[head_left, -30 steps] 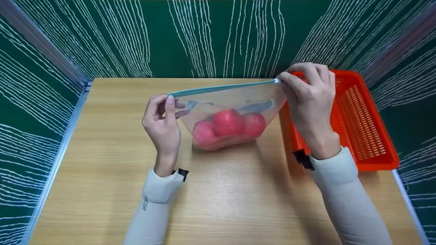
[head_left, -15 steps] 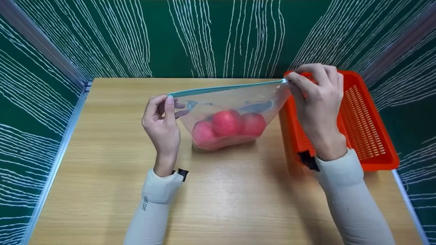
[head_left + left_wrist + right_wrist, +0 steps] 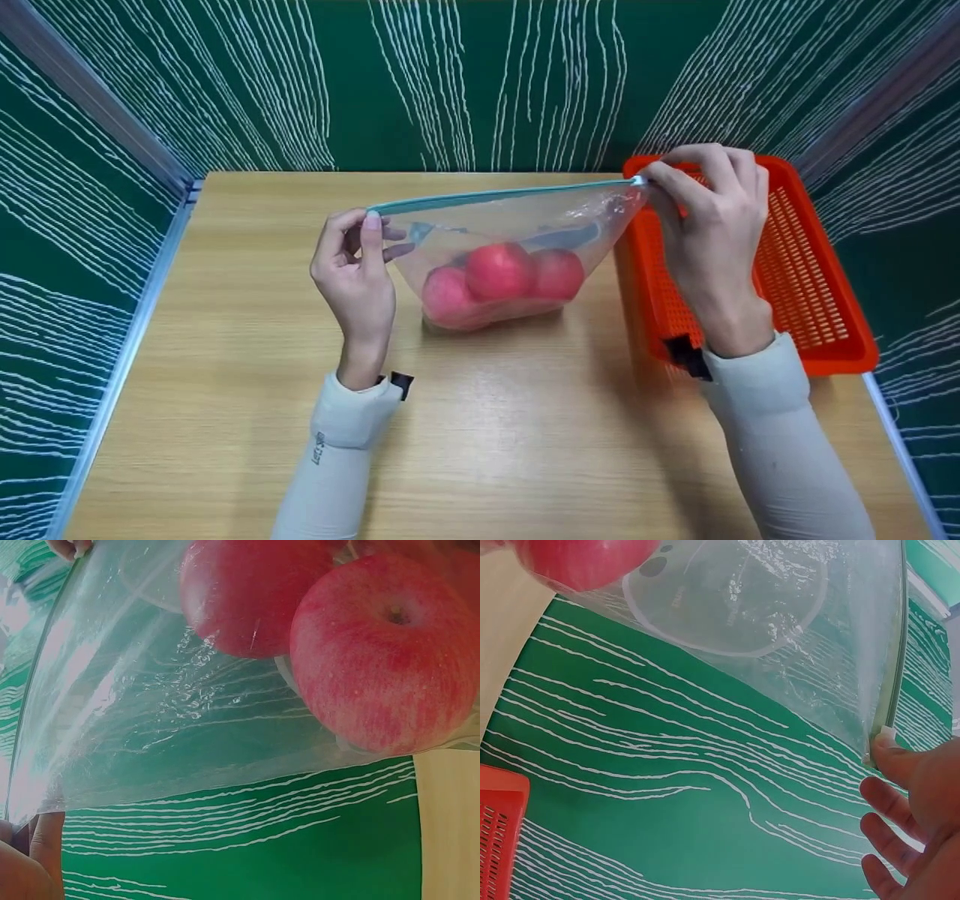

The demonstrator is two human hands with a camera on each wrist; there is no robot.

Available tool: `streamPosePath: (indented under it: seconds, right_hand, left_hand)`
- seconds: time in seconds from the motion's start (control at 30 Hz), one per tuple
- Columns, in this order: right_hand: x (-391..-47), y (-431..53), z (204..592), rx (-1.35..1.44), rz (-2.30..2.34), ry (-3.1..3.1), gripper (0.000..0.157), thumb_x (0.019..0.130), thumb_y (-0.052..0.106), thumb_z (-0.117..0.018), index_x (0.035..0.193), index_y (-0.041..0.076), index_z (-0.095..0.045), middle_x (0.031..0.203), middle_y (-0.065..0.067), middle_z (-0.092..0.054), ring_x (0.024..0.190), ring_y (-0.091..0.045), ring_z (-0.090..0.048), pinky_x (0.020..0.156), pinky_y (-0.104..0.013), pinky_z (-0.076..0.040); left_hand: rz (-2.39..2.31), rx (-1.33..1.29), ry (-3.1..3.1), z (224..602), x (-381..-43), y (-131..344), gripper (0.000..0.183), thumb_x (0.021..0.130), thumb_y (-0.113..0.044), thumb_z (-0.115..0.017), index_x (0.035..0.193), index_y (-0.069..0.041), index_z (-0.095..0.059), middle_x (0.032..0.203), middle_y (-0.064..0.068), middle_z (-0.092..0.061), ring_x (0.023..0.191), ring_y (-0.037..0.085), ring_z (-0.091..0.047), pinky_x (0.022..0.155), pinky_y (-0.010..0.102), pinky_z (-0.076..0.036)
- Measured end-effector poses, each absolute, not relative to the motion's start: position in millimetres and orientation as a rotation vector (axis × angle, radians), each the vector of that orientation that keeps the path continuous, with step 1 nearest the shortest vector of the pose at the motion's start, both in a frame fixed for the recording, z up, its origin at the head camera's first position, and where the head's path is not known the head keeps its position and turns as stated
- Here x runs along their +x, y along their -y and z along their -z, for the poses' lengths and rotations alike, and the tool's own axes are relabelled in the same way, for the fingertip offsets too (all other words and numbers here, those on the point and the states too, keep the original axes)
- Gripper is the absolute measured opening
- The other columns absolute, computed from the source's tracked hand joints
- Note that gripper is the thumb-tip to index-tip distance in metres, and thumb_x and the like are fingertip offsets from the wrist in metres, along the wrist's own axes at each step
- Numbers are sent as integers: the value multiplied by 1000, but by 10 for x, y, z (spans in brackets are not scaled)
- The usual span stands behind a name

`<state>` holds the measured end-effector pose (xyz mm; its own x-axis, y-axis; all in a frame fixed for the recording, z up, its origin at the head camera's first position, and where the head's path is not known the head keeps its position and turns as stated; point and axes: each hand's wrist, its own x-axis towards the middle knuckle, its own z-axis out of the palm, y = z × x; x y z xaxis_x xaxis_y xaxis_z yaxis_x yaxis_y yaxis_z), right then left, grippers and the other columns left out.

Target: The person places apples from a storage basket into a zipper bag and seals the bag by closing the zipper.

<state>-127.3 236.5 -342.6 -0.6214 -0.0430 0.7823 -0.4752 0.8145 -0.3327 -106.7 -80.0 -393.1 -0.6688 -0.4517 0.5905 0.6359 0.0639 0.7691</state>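
Observation:
A clear zip bag (image 3: pixel 487 225) with a teal zip strip (image 3: pixel 480 197) stands on the table, holding several red apples (image 3: pixel 501 271). One apple (image 3: pixel 390 652) shows its stem hollow through the film in the left wrist view. My left hand (image 3: pixel 356 274) pinches the strip's left end between thumb and forefinger. At its right end my right hand (image 3: pixel 709 232) pinches the small white slider (image 3: pixel 638 181); the right wrist view shows the thumb on that slider (image 3: pixel 885 737), the other fingers spread apart. Between both hands the strip is stretched taut, slanting up to the right.
An orange plastic basket (image 3: pixel 817 300) with slotted walls stands right of the bag, partly behind my right hand and wrist. The wooden table (image 3: pixel 225 337) meets green walls (image 3: pixel 487 90) with white wavy lines at its back and sides.
My right hand has moved right along the strip with the slider, from short of the bag's right end to its corner. The left hand and the apples have stayed nearly still.

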Motion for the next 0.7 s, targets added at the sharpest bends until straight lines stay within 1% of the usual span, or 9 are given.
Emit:
streamPosePath:
  seconds: [0.33,0.57,0.7]
  right_hand:
    - [-1251,-2376,3399,367,-667,2173,15,98,17,-75,107,9,-84,116,-17,-72,111,-39,-57,97,-42,-39]
    - [-1196,-2390,3405,362,-674,2178,15,97,16,-76,106,7,-84,117,-18,-73,110,-40,-58,98,-44,-41]
    - [-1132,-2414,3399,373,-711,2201,14,95,12,-78,107,6,-83,118,-18,-72,111,-39,-58,96,-41,-39]
  left_hand:
    - [1704,-208,1553,3916,-1063,812,6,101,10,-61,104,14,-64,92,13,-68,78,19,-75,66,36,-67]
    - [1704,-256,1556,3935,-1063,837,6,101,11,-60,103,15,-63,91,9,-67,77,17,-75,67,36,-66]
    - [1707,-276,1597,3957,-1060,884,6,101,11,-60,105,15,-63,91,9,-67,77,16,-75,67,34,-66]
